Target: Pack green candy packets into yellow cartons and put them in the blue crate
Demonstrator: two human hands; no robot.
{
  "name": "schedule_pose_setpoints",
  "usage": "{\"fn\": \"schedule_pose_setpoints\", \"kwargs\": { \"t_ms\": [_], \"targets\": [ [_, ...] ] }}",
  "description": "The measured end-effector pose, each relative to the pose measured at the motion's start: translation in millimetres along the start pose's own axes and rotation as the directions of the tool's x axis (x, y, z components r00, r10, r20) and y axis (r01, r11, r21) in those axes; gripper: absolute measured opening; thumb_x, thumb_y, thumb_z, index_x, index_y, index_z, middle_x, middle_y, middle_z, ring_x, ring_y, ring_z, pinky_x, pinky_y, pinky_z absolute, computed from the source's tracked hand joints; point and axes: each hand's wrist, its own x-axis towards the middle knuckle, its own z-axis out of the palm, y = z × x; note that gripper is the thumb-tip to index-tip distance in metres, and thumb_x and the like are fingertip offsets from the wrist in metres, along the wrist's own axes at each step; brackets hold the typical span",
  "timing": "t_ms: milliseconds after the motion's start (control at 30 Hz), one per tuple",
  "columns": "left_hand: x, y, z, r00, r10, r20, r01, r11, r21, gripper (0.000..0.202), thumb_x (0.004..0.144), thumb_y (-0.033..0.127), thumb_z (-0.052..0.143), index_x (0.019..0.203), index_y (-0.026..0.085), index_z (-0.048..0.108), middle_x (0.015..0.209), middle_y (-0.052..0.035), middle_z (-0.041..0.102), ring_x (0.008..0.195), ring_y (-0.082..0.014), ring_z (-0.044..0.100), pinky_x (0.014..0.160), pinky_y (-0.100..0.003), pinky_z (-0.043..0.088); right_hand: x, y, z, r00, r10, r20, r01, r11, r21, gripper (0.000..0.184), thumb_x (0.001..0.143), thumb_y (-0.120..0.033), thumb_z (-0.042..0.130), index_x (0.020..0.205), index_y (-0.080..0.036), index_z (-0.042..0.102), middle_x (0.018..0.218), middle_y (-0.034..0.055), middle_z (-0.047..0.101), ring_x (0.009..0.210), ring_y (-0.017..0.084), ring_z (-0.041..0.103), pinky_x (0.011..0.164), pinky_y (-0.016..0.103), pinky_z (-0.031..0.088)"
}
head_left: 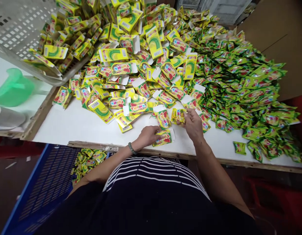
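Near the table's front edge, my left hand [147,135] is closed on a small yellow-green candy box [165,138], its white end flap standing out toward the right. My right hand [193,124] pinches a little yellow candy packet [177,115] just above and right of that box. Between the two hands an upright-facing carton [162,117] lies on the white tabletop with its flap open. Beyond them spreads a heap of similar cartons [141,88], many with open flaps. To the right rises a big pile of green sachets [239,85].
A white perforated basket [23,36] tips cartons onto the table at the left. A green scoop-like container [14,88] and a white cup [10,117] stand beside it. Below the wooden edge [214,160] sits a blue crate [40,192] with filled packs inside. Cardboard [283,42] backs the sachets.
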Motion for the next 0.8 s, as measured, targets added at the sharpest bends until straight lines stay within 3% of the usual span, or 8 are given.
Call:
{"fn": "schedule_pose_setpoints", "kwargs": {
  "t_ms": [67,133,233,333,433,567,633,800],
  "targets": [
    [-0.5,-5.4,0.3,1.000,-0.007,0.026,0.012,0.978,-0.206,0.026,0.072,0.040,0.074,0.083,0.016,0.071,0.074,-0.0025,0.069,0.068,-0.0162,0.060,0.063,-0.027,0.044,-9.6,2.7,1.7,0.984,0.174,-0.046,-0.160,0.963,0.216,0.038,0.087,-0.058,0.049,0.109,-0.027,0.051,0.078,0.0000,0.065,0.055,0.016,0.060,0.047,0.028,0.043],
    [-3.7,-12.2,-0.6,0.996,-0.057,0.062,0.079,0.886,-0.457,0.032,0.069,0.040,0.077,0.086,0.014,0.069,0.073,-0.0025,0.068,0.066,-0.0138,0.060,0.062,-0.025,0.045,-17.0,3.3,8.3,0.950,0.310,-0.030,-0.278,0.886,0.372,0.039,0.077,-0.055,0.064,0.101,-0.027,0.052,0.072,-0.0017,0.064,0.051,0.015,0.059,0.042,0.026,0.039],
    [-11.1,-20.8,-4.2,0.987,-0.152,0.056,0.150,0.733,-0.663,0.046,0.063,0.039,0.083,0.098,0.013,0.067,0.070,-0.0008,0.068,0.062,-0.0111,0.060,0.059,-0.024,0.046,-22.2,0.8,18.6,0.941,0.335,0.042,-0.319,0.841,0.437,0.044,0.064,-0.049,0.078,0.093,-0.025,0.055,0.068,-0.0022,0.064,0.052,0.015,0.060,0.044,0.027,0.042],
    [-19.1,-25.5,-11.6,0.982,-0.189,-0.003,0.134,0.710,-0.692,0.051,0.061,0.039,0.084,0.101,0.013,0.068,0.076,-0.0023,0.071,0.066,-0.0115,0.063,0.063,-0.024,0.048,-21.4,-4.7,19.8,0.964,0.267,-0.003,-0.241,0.874,0.422,0.041,0.068,-0.048,0.076,0.099,-0.025,0.062,0.087,0.0016,0.072,0.071,0.018,0.067,0.060,0.032,0.053],
    [-25.4,-27.2,-19.8,0.983,-0.181,-0.034,0.108,0.716,-0.689,0.048,0.060,0.040,0.085,0.096,0.012,0.070,0.091,-0.0066,0.074,0.075,-0.0137,0.066,0.072,-0.028,0.052,-18.7,-13.7,13.7,0.990,0.133,0.044,-0.140,0.940,0.310,0.035,0.079,-0.045,0.066,0.108,-0.026,0.066,0.109,0.0040,0.071,0.091,0.021,0.068,0.077,0.037,0.056],
    [-28.6,-26.5,-22.1,0.986,-0.151,-0.066,0.068,0.736,-0.674,0.046,0.065,0.042,0.082,0.100,0.014,0.072,0.103,-0.0078,0.074,0.086,-0.0163,0.067,0.085,-0.032,0.054,-19.2,-28.1,9.8,0.974,-0.088,0.210,0.096,0.995,-0.030,0.026,0.086,-0.037,0.056,0.101,-0.024,0.072,0.100,0.0058,0.072,0.088,0.022,0.066,0.080,0.040,0.052],
    [-28.6,-26.1,-19.2,0.986,-0.151,-0.075,0.059,0.725,-0.687,0.048,0.065,0.043,0.082,0.101,0.015,0.072,0.106,-0.0087,0.074,0.090,-0.0183,0.068,0.087,-0.035,0.054,-20.1,-32.6,9.9,0.957,-0.114,0.269,0.158,0.976,-0.148,0.024,0.087,-0.035,0.055,0.098,-0.023,0.073,0.087,0.0052,0.071,0.077,0.021,0.064,0.073,0.037,0.050],
    [-28.2,-25.8,-11.2,0.981,-0.178,-0.072,0.072,0.691,-0.719,0.050,0.064,0.048,0.081,0.101,0.014,0.072,0.105,-0.0088,0.074,0.088,-0.0189,0.068,0.084,-0.033,0.056,-16.8,-35.8,7.0,0.934,-0.059,0.353,0.167,0.945,-0.283,0.015,0.083,-0.030,0.061,0.089,-0.023,0.072,0.069,0.0007,0.067,0.063,0.017,0.057,0.061,0.030,0.043]
  ]
}}
